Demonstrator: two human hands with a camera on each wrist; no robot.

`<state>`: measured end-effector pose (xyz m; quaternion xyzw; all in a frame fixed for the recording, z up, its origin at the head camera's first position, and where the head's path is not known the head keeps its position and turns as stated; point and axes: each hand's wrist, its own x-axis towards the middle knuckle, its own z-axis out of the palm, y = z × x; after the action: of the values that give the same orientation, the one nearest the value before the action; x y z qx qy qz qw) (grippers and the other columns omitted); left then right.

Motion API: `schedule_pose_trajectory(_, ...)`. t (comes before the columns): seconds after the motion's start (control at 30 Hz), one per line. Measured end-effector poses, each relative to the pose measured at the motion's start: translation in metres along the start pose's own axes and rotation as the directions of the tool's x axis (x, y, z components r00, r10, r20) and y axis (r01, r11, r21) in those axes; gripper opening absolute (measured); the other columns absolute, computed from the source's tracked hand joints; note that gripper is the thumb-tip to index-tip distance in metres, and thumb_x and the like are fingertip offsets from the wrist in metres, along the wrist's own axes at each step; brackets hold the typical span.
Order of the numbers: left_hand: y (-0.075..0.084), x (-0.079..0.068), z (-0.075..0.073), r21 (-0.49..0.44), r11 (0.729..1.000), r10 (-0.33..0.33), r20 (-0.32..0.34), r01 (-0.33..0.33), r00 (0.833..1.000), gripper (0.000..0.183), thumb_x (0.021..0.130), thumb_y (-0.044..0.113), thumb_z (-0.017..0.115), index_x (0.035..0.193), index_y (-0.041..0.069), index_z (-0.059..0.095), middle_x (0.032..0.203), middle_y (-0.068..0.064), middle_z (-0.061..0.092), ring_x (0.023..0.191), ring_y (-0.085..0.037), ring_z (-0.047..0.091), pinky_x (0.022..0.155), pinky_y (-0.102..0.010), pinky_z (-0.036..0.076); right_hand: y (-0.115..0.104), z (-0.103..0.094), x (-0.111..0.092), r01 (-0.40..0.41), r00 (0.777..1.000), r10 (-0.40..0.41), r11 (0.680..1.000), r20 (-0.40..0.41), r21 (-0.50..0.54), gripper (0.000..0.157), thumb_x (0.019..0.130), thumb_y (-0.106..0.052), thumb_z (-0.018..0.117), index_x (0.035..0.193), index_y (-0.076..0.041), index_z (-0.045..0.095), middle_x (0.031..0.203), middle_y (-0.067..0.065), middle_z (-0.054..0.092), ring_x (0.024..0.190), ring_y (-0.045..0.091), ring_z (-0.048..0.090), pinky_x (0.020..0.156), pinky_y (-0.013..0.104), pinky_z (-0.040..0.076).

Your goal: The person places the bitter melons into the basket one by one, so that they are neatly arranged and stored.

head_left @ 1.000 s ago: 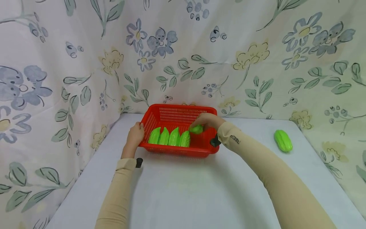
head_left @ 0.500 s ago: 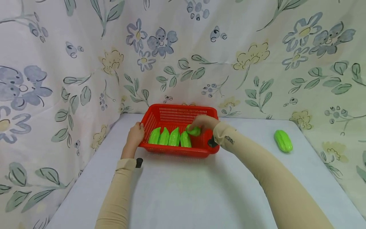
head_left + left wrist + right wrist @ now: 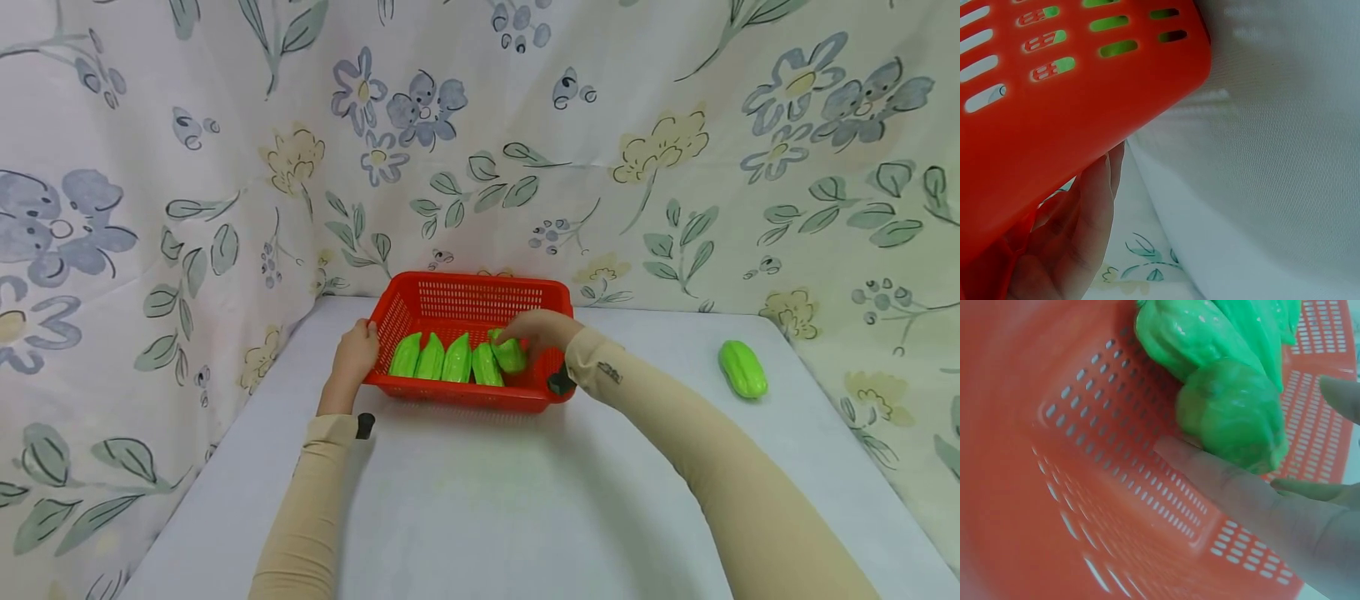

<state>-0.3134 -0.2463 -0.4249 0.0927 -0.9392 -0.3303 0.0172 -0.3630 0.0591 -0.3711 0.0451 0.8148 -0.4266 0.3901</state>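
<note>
A red slotted plastic basket point(image 3: 457, 394) stands at the back of the table, slightly raised toward me in the head view. My left hand point(image 3: 355, 354) grips its left end, fingers point(image 3: 1094, 206) curled under the rim in the left wrist view. Inside, several bright green ribbed gourds point(image 3: 430, 358) lie side by side along the front left. My right hand point(image 3: 542, 329) reaches into the basket beside the rightmost gourd point(image 3: 510, 357). In the right wrist view a straight finger point(image 3: 1210, 475) lies against that gourd point(image 3: 1229, 412), and the thumb point(image 3: 1341, 397) stands away from it.
Another green gourd point(image 3: 742, 369) lies alone on the white table point(image 3: 480, 500), toward the right. Floral cloth point(image 3: 480, 125) hangs behind and at the left side, close to the basket's back. Dark wrist straps point(image 3: 365, 426) show at both sleeves.
The gourd at my right hand has gone from lying sideways in the grip to leaning beside the others, lower in the basket. The right fingers have loosened from it. The left hand stays put.
</note>
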Motion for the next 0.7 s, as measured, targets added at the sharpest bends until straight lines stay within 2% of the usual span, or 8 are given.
schedule_pose_trajectory(0.13, 0.0, -0.001, 0.0, -0.002, 1.0, 0.008, -0.003, -0.008, 1.0, 0.052, 0.107, 0.031, 0.023, 0.142, -0.005, 0.038, 0.131, -0.029, 0.055, 0.105, -0.038, 0.059, 0.088, -0.051, 0.048, 0.002, 0.0, -0.005, -0.011, 0.999, 0.007, 0.992, 0.038, 0.123, 0.065, 0.094, -0.022, 0.064, 0.149, -0.007, 0.033, 0.157, 0.02, 0.025, 0.141, 0.044, 0.03, 0.105, 0.056, 0.041)
schedule_pose_trajectory(0.33, -0.001, -0.002, 0.0, -0.003, 1.0, 0.006, -0.002, -0.006, 1.0, 0.052, 0.108, 0.03, 0.023, 0.143, -0.005, 0.038, 0.132, -0.029, 0.054, 0.107, -0.039, 0.058, 0.09, -0.052, 0.048, 0.005, 0.003, -0.01, -0.021, 0.994, -0.002, 0.977, 0.106, 0.214, 0.061, 0.096, -0.02, 0.062, 0.15, -0.011, 0.036, 0.161, 0.018, 0.016, 0.145, 0.046, 0.019, 0.108, 0.061, 0.035)
schedule_pose_trajectory(0.53, -0.001, 0.0, 0.0, 0.003, 1.0, 0.009, -0.006, -0.009, 1.0, 0.052, 0.108, 0.03, 0.022, 0.142, -0.005, 0.038, 0.133, -0.03, 0.054, 0.109, -0.04, 0.058, 0.09, -0.053, 0.048, 0.008, 0.007, -0.011, -0.09, 0.992, 0.061, 0.954, 0.109, 0.286, 0.074, 0.094, -0.024, 0.065, 0.154, -0.012, 0.022, 0.16, 0.02, 0.014, 0.143, 0.05, 0.019, 0.104, 0.066, 0.035)
schedule_pose_trajectory(0.7, -0.001, 0.001, 0.0, 0.005, 1.0, 0.005, -0.004, -0.005, 1.0, 0.051, 0.108, 0.03, 0.023, 0.142, -0.005, 0.039, 0.131, -0.03, 0.055, 0.104, -0.038, 0.059, 0.086, -0.051, 0.048, 0.01, 0.006, -0.01, -0.134, 0.989, 0.103, 0.937, 0.109, 0.322, 0.087, 0.092, -0.028, 0.067, 0.156, -0.012, 0.011, 0.16, 0.024, 0.01, 0.144, 0.052, 0.016, 0.107, 0.067, 0.03)
